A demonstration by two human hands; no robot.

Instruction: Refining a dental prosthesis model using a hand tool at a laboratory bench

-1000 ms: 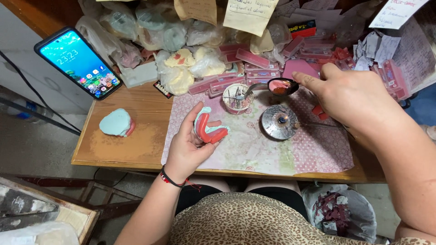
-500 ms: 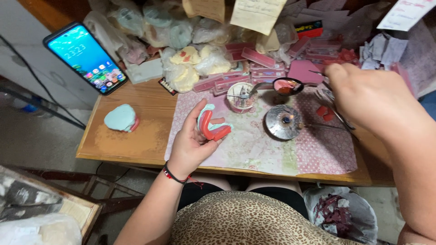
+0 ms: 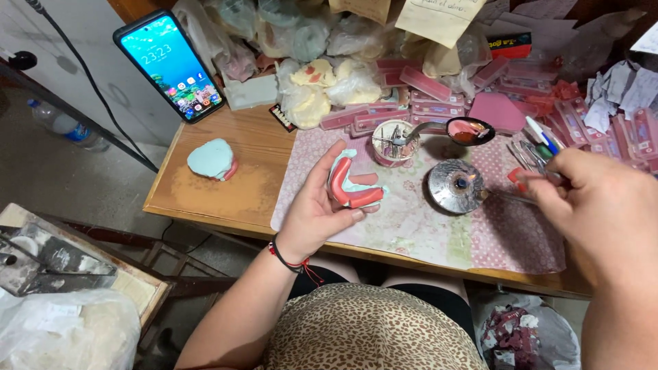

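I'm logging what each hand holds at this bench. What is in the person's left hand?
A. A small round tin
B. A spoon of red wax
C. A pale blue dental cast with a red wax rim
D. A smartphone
C. The left hand cradles the pale blue dental cast with a red U-shaped wax rim, raised over the patterned mat; the smartphone leans at the desk's back corner.

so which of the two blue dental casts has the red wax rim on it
The cast held in the left hand, over the patterned mat, carries the red horseshoe rim. The other cast lies alone on bare wood near the phone.
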